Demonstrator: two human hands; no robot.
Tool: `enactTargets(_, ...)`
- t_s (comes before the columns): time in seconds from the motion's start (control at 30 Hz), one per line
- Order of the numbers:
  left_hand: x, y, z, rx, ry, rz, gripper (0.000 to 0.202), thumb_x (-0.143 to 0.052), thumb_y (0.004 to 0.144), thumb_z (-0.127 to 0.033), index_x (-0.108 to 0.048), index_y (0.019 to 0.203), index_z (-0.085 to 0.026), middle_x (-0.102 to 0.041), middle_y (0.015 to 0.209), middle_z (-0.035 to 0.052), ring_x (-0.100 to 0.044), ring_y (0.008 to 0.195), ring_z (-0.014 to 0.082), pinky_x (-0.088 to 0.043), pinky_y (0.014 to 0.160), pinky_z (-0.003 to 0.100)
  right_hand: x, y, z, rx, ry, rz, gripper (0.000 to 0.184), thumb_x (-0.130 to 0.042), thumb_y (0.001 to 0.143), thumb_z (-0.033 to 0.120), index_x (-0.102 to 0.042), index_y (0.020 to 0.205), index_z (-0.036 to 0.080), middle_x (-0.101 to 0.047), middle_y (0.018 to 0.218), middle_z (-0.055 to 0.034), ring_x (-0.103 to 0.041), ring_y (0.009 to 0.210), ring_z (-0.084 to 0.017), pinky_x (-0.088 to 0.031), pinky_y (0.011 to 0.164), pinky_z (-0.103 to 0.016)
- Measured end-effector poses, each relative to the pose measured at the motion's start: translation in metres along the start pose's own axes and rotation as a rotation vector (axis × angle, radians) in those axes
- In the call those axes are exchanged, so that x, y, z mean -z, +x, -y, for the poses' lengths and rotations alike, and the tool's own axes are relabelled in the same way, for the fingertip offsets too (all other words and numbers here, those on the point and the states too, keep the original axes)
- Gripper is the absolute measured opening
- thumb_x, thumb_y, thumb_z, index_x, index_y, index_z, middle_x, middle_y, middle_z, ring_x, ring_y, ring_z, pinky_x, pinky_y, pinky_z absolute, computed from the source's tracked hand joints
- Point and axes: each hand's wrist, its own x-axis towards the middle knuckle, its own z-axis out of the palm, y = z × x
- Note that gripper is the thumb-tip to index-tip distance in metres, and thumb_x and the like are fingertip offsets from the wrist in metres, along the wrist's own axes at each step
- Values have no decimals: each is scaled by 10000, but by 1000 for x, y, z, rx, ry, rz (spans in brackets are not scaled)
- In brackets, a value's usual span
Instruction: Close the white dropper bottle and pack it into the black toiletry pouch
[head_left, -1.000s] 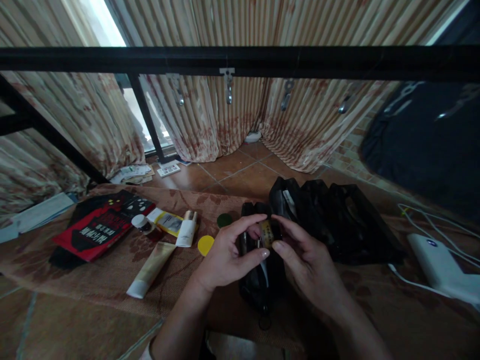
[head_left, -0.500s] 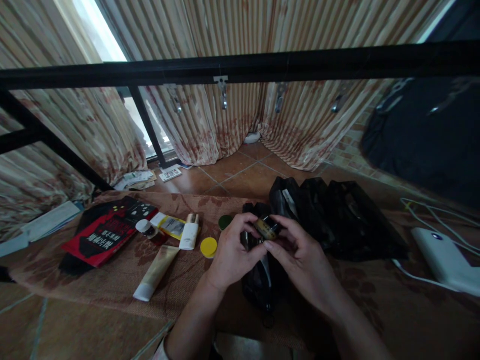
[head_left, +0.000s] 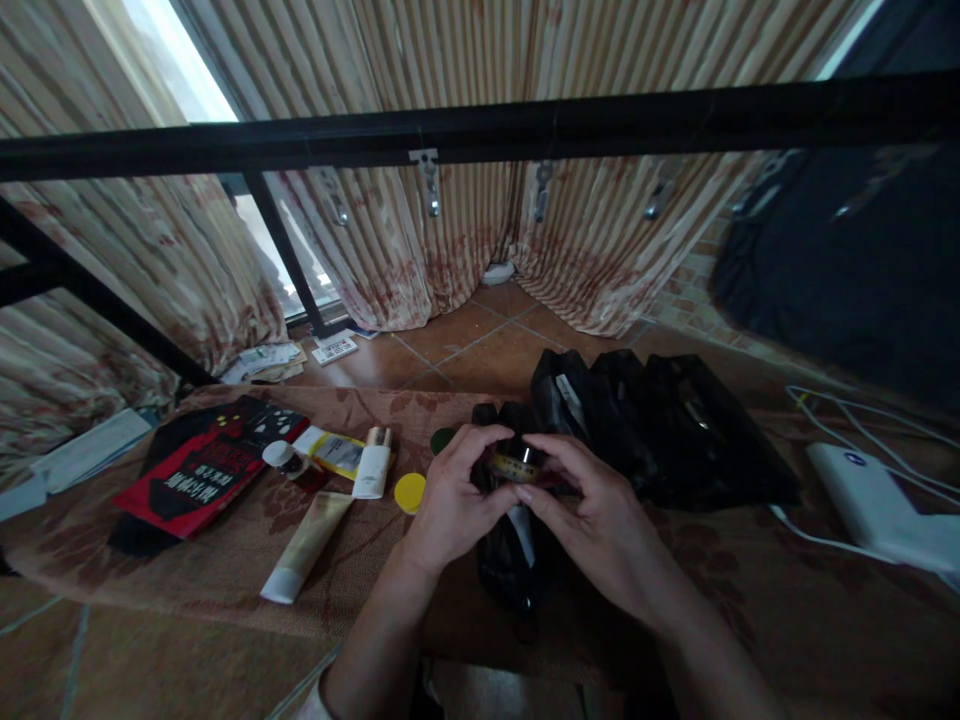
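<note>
Between both hands I hold a small round jar (head_left: 516, 464) with a dark, shiny lid and a yellowish band. My left hand (head_left: 459, 490) grips its left side with thumb and fingers. From the right, my right hand (head_left: 592, 490) closes on it, the thumb tips nearly meeting in front. Below the jar lies a black pouch (head_left: 504, 570), partly hidden by my hands. Just left of my left hand are a yellow round lid or jar (head_left: 409, 493) and a dark green round one (head_left: 442, 439).
On the cloth lie a cream tube (head_left: 309, 545), a white bottle (head_left: 372, 470), a brown bottle with white cap (head_left: 289, 462), a yellow packet (head_left: 337, 452) and a red-black packet (head_left: 202, 475). Black mesh bags (head_left: 675, 430) and a white power bank (head_left: 870, 500) are right. A dark rail (head_left: 480, 125) crosses ahead.
The jar has turned from tilted to nearly upright, its dark lid now on top. Both hands stay around it. The whole view has shifted slightly.
</note>
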Motion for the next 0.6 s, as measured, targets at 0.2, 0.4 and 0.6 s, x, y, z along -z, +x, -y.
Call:
enactTargets(0.2, -1, 1, 1, -46, 22, -58, 362, -717, 738, -95, -593, 1055, -216, -635, 975, 13, -619, 846, 149, -486, 757, 258, 3, -2, -1, -36, 3, -21, 409, -650, 889, 277, -554, 1286, 258, -662, 1155, -50, -670, 989, -191, -567, 854, -348)
enactTargets(0.4, -4, 3, 2, 3, 15, -59, 316, -766, 778, -246, -599, 1044, -213, -635, 960, 27, -640, 840, 161, -502, 756, 270, 21, -12, 11, 42, -65, -139, 327, -646, 900, 298, -613, 1225, 274, -699, 1069, -22, -687, 915, -167, -568, 783, -299)
enactTargets(0.6, -6, 5, 0, 18, 77, -66, 342, -798, 760, -311, -611, 1028, -207, -633, 921, 22, -627, 801, 155, -498, 743, 272, 76, -31, 5, 33, -207, -637, 229, -674, 884, 342, -700, 1110, 315, -708, 1104, -19, -681, 984, -234, -547, 864, -389)
